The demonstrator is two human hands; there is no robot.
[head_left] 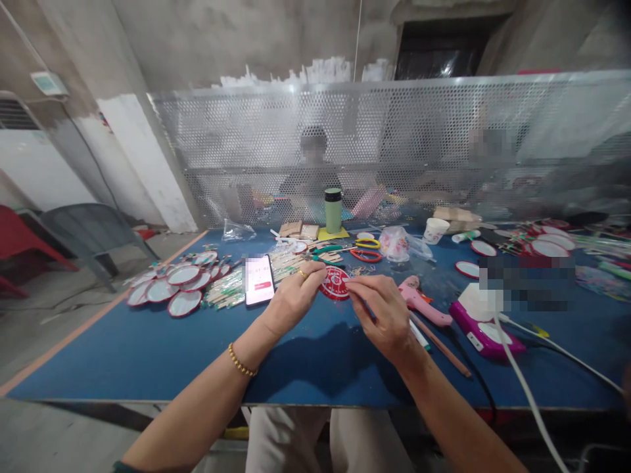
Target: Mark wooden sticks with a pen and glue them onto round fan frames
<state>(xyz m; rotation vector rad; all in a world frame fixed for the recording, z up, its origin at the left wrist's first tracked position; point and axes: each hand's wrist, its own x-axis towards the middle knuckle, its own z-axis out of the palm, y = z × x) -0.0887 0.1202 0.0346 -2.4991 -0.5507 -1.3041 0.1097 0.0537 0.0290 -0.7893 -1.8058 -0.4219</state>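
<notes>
Red patterned disc [335, 286], one, above blue tabletop [148, 361]: left hand [297, 293] pinches one edge, right hand [383, 312] the opposite. Probably light, thin, easily bent; best gripped by the rim.

A slim gold ring [302, 272] circles one finger of the left hand [298, 289]. Back from those fingers, above the wrist, I see a bracelet [241, 360] of round gold beads, strung close in a single row. Farther up the same arm, well away from the fingers, shows the edge of a dark green sleeve [128, 467]. The right hand [382, 312] is bare from the fingertips back along the forearm. Below the fingers, the trousers [290, 437] are pale beige, softly creased over both legs.
</notes>
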